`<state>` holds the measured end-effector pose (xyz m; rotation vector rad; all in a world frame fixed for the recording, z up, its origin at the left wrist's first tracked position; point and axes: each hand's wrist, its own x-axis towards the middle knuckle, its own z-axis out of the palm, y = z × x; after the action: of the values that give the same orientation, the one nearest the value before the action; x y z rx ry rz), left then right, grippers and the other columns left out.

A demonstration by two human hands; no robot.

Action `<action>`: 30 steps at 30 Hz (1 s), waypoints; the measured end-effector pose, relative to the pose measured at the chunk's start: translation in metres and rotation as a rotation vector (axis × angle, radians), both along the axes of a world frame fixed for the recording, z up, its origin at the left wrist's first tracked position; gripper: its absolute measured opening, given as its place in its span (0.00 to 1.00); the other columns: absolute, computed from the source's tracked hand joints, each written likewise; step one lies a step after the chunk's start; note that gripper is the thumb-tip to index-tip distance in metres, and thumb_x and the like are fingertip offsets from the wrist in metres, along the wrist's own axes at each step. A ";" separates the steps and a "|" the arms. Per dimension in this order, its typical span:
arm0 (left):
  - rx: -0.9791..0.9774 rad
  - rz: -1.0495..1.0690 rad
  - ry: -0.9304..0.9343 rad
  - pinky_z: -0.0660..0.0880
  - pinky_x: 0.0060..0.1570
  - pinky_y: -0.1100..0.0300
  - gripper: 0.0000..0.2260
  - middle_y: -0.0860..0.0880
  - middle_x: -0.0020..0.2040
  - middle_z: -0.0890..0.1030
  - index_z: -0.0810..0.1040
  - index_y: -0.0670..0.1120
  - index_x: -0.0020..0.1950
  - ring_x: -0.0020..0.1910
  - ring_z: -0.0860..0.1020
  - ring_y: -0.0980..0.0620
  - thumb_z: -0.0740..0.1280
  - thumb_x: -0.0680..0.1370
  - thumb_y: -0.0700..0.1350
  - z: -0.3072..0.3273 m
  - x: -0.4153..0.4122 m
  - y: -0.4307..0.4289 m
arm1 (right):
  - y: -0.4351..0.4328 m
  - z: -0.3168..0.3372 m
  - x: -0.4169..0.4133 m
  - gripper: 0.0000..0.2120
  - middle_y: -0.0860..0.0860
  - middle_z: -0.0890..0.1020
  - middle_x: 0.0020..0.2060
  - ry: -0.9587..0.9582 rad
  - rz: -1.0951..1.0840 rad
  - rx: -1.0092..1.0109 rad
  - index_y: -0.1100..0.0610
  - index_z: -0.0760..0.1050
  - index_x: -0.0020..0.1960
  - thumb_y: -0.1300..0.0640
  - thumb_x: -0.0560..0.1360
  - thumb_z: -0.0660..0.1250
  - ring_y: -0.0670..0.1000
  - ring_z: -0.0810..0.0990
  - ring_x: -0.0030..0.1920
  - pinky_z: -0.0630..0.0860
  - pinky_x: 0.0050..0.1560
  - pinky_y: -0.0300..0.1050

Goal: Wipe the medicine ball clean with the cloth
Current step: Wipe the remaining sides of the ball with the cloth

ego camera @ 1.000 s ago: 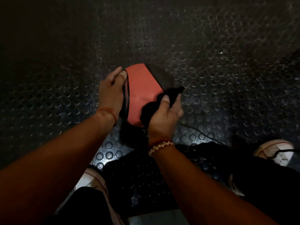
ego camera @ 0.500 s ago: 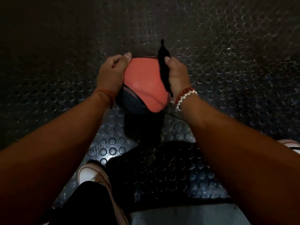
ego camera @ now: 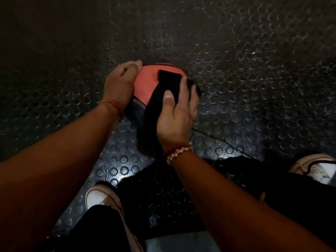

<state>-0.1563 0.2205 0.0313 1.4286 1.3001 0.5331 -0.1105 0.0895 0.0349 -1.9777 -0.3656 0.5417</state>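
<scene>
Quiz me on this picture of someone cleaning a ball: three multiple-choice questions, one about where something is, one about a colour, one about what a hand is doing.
1. Where does the medicine ball rest?
A. on a shelf
B. on the studded floor
C. in a basket

2. What colour is the cloth?
A. white
B. yellow
C. black

3. What is the right hand doing?
A. pressing the cloth on the ball
B. hanging free
C. tying a shoe

Answers:
1 B, studded rubber flooring surrounds the ball.
2 C, it lies dark across the orange panel.
3 A, the thumb and palm hold the cloth down while the left hand steadies the ball.
</scene>
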 end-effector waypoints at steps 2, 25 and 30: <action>-0.016 0.029 0.001 0.72 0.47 0.73 0.06 0.58 0.47 0.80 0.80 0.51 0.50 0.44 0.76 0.65 0.66 0.80 0.51 -0.002 -0.001 0.000 | 0.009 -0.001 0.020 0.26 0.51 0.57 0.77 -0.067 0.083 -0.073 0.45 0.62 0.75 0.43 0.77 0.56 0.54 0.56 0.76 0.55 0.75 0.53; -0.075 0.155 -0.009 0.73 0.45 0.68 0.13 0.55 0.50 0.80 0.80 0.49 0.53 0.47 0.77 0.60 0.65 0.78 0.57 -0.005 -0.007 0.000 | 0.019 -0.001 0.024 0.25 0.52 0.60 0.76 -0.078 0.084 -0.090 0.47 0.62 0.75 0.44 0.79 0.57 0.55 0.57 0.76 0.55 0.76 0.53; -0.081 0.153 -0.026 0.73 0.47 0.69 0.13 0.55 0.53 0.80 0.79 0.49 0.57 0.49 0.77 0.61 0.64 0.79 0.56 -0.006 -0.008 -0.002 | 0.062 -0.013 0.095 0.18 0.49 0.81 0.54 0.141 0.276 0.016 0.55 0.80 0.59 0.47 0.76 0.62 0.49 0.79 0.56 0.72 0.64 0.48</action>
<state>-0.1638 0.2182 0.0249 1.2590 1.4021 0.5917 -0.0157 0.1510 0.0220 -1.8722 -0.5571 0.8458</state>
